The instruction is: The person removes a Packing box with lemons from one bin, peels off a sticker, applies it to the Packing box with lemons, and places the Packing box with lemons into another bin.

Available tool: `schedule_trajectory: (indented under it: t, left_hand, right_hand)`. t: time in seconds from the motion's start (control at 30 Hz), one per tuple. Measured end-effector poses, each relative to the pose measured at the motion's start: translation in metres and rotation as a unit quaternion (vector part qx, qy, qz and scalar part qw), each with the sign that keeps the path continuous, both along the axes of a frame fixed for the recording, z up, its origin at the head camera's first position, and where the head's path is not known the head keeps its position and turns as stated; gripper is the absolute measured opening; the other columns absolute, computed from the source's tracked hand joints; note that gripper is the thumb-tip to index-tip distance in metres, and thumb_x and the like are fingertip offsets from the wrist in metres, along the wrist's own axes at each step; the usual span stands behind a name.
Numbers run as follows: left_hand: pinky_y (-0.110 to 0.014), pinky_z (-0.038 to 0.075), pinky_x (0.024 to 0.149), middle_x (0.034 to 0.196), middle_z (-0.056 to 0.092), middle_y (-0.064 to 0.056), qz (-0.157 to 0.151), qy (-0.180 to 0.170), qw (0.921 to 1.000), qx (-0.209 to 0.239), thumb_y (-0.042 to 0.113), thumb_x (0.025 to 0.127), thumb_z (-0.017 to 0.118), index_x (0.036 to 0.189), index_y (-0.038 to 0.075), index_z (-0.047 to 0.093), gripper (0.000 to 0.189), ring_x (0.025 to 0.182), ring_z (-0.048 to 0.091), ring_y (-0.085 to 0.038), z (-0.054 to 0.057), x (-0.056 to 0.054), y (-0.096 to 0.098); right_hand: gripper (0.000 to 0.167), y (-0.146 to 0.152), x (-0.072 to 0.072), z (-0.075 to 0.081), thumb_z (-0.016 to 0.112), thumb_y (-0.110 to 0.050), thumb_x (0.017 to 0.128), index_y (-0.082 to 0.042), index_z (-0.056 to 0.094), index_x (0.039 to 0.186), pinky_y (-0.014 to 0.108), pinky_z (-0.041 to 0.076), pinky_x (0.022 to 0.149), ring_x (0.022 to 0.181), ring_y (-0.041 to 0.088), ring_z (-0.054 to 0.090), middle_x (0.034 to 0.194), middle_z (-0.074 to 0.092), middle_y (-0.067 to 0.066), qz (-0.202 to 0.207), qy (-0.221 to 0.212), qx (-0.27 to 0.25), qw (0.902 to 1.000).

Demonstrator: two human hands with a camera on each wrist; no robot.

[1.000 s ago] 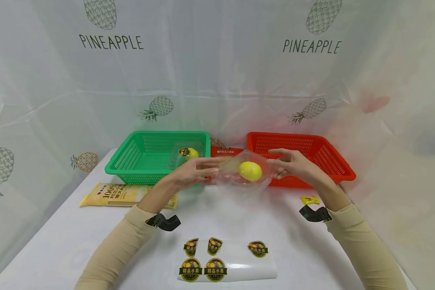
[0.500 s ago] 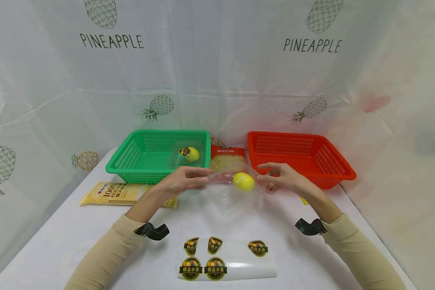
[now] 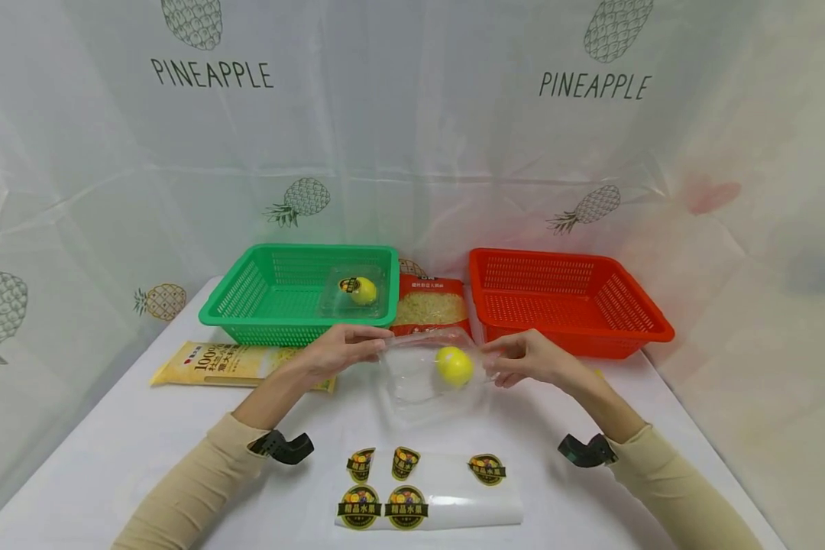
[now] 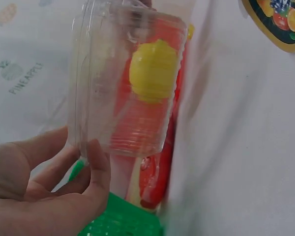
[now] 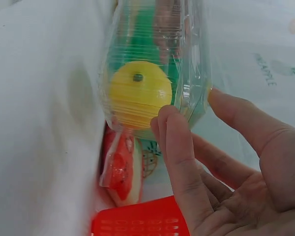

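Note:
A clear plastic clamshell box (image 3: 409, 389) is held above the white table, with one yellow lemon (image 3: 455, 367) inside it towards the right. My left hand (image 3: 340, 350) pinches its left edge; in the left wrist view the thumb and fingers (image 4: 101, 164) grip the box's rim. The opposite edge is between the thumb and fingers of my right hand (image 3: 528, 357). Seen from the right wrist, the lemon (image 5: 140, 93) lies against the ribbed wall, close to the right fingertips (image 5: 170, 115). The box is tilted, its lid side towards the back curtain.
A green basket (image 3: 292, 334) at the back left contains another clear box (image 3: 333, 307) with a lemon and a label. Back right stands a red basket (image 3: 564, 336). Between them lies a red pasta bag (image 3: 431, 304); a yellow bag (image 3: 220, 365) lies left. A sticker sheet (image 3: 474, 512) lies in front.
Both hands have come down and nearer with the clamshell box, and it has tipped in their hold. The lemon in it has shifted lower and left in the head view.

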State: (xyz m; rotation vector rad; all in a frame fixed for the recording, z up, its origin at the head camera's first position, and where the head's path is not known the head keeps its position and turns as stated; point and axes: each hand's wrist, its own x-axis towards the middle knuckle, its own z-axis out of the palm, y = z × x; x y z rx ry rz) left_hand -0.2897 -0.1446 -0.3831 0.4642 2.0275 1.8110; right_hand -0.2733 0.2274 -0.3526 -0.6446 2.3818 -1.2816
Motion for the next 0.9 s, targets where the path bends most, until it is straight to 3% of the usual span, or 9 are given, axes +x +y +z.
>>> schedule_trajectory:
  t: [0.3, 0.53, 0.73, 0.9]
  left_hand:
    - [-0.049, 0.041, 0.111, 0.137, 0.059, -0.018, 0.031, -0.009, 0.9994, -0.011, 0.02, 0.093, 0.068, 0.131, 0.004, 0.062, 0.042, 0.127, 0.055, -0.035, -0.017, -0.003, 0.004]
    - [-0.048, 0.042, 0.11, 0.141, 0.055, -0.017, 0.047, -0.01, 0.9989, 0.0, 0.018, 0.091, 0.071, 0.134, 0.004, 0.06, 0.046, 0.115, 0.061, -0.012, -0.02, -0.006, 0.008]
    - [-0.037, 0.045, 0.108, 0.142, 0.056, -0.01, 0.066, -0.008, 0.9976, -0.017, 0.02, 0.092, 0.07, 0.134, 0.009, 0.06, 0.045, 0.125, 0.056, -0.017, -0.023, -0.009, 0.01]
    - [-0.04, 0.042, 0.111, 0.142, 0.056, -0.008, 0.074, -0.007, 0.9968, -0.028, 0.02, 0.093, 0.068, 0.134, 0.011, 0.06, 0.043, 0.132, 0.051, -0.023, -0.026, -0.012, 0.013]
  right_hand:
    - [0.058, -0.002, 0.003, -0.012, 0.076, -0.025, 0.086, 0.003, 0.057, 0.133, 0.037, 0.061, 0.071, 0.078, 0.03, 0.074, 0.09, 0.073, 0.017, -0.028, -0.031, 0.004, 0.9991]
    - [0.061, -0.004, 0.002, -0.02, 0.077, -0.023, 0.085, 0.006, 0.055, 0.134, 0.038, 0.061, 0.069, 0.077, 0.032, 0.074, 0.089, 0.074, 0.02, -0.024, -0.037, -0.002, 0.999]
    - [0.06, -0.008, 0.004, -0.023, 0.077, -0.023, 0.085, 0.006, 0.055, 0.133, 0.038, 0.061, 0.067, 0.074, 0.029, 0.074, 0.089, 0.074, 0.021, -0.032, -0.026, 0.003, 0.9992]
    - [0.059, -0.011, 0.006, -0.024, 0.077, -0.022, 0.085, 0.006, 0.055, 0.132, 0.039, 0.06, 0.064, 0.07, 0.029, 0.074, 0.087, 0.073, 0.023, -0.044, -0.026, 0.002, 0.9987]
